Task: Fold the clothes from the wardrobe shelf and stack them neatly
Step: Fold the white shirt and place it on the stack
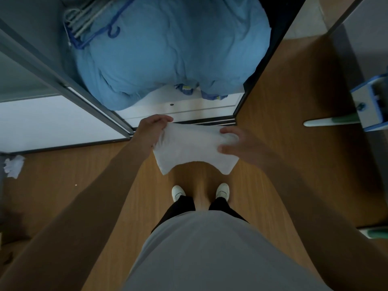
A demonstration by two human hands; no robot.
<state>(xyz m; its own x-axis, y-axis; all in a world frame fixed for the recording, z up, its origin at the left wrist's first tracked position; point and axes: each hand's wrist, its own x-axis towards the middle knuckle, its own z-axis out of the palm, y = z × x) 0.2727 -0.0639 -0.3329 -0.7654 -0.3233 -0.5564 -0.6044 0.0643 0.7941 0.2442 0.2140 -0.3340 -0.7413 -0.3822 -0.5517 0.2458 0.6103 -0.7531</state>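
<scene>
A small white garment (pixel 193 150) hangs in the air in front of the open wardrobe, stretched between both hands. My left hand (pixel 152 130) grips its upper left edge with curled fingers. My right hand (pixel 237 143) pinches the bunched right edge between thumb and fingers. The lower hem of the garment hangs free above the wooden floor. A big light-blue quilt (pixel 172 51) fills the wardrobe shelf (pixel 184 101) behind it, with a patterned blue cloth (pixel 186 89) peeking out underneath.
Several hangers (pixel 92 22), white and blue, lie on the quilt's left. The wardrobe's sliding door frame (pixel 69 89) runs diagonally at left. A blue-and-white mop head (pixel 369 106) stands at right. Crumpled white paper (pixel 13 166) lies on the floor (pixel 294 122) at far left.
</scene>
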